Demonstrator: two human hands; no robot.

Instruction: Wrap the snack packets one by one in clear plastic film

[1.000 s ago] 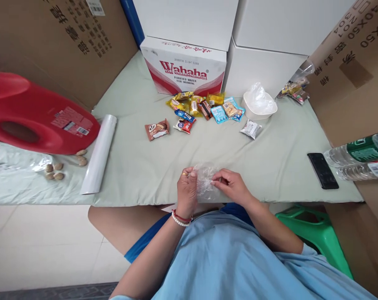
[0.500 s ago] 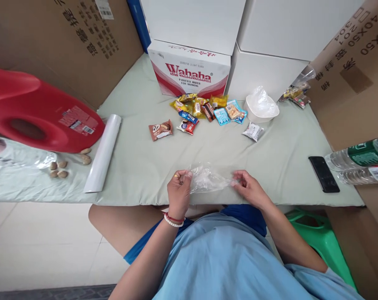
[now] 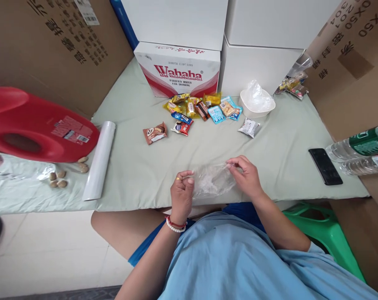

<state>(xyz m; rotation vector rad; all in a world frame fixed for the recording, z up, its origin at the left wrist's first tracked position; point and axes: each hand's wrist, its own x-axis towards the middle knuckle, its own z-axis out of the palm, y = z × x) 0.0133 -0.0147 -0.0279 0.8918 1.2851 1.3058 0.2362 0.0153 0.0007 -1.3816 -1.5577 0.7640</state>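
Between my two hands a clear plastic bag (image 3: pixel 211 182) is stretched just over the front edge of the cloth-covered table (image 3: pixel 139 175). My left hand (image 3: pixel 183 191) pinches the bag's left side between thumb and fingers. At its upper right corner, my right hand (image 3: pixel 245 175) grips the plastic with thumb and fingertips. Beyond the hands lie a brown snack packet (image 3: pixel 155 133), a red and blue packet (image 3: pixel 182 127), several yellow packets (image 3: pixel 190 107), a light blue packet (image 3: pixel 216 114) and a silver-grey packet (image 3: pixel 249 127).
A white bowl (image 3: pixel 257 109) holding crumpled plastic stands before the white boxes (image 3: pixel 258 68). To the left are a white roll (image 3: pixel 99 160), a red jug (image 3: pixel 64 133) and several brown nuts (image 3: pixel 61 183). At right lie a phone (image 3: pixel 326 166) and water bottles (image 3: pixel 364 143).
My right hand has risen a little and pulled the bag's corner up, spreading the plastic wider. My left hand keeps its pinch. The whole view has shifted slightly.
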